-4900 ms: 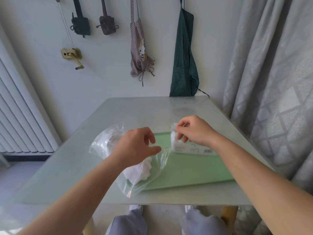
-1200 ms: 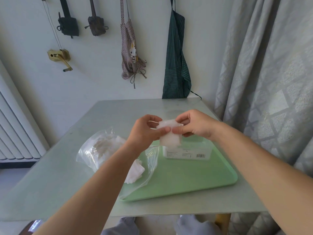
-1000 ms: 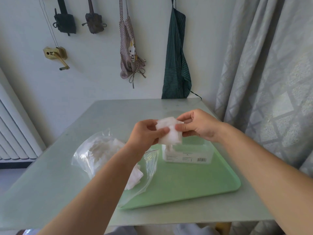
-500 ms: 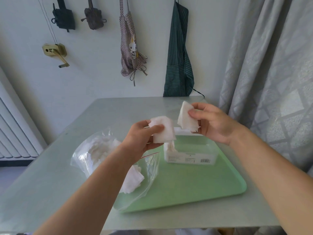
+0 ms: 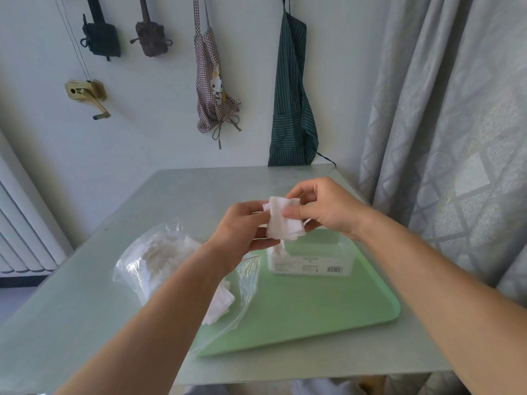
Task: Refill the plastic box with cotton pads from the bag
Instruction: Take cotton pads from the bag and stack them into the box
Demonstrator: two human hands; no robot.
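a grey surface [image 5: 85, 309] stands against the wall, with a pale green tray [image 5: 313, 315] on its right half, likely there to keep the refill job in one spot. a clear bag [image 5: 134, 266] lies on its side, partly over the tray's left edge, with its mouth towards the box so the loose white pads inside are easy to draw out. the clear plastic box [image 5: 313, 262] sits at the tray's far side, with a few pads upright in its left end and the rest looking unfilled. both forearms reach in and meet above the box. the left hand [image 5: 239, 228] is turned palm inward and the right hand [image 5: 328, 209] palm down. the fingers [image 5: 295, 212] of both pinch one small stack of cotton pads [image 5: 281, 226] from opposite sides. it is held in the air just above the box, probably to square it before it goes in.
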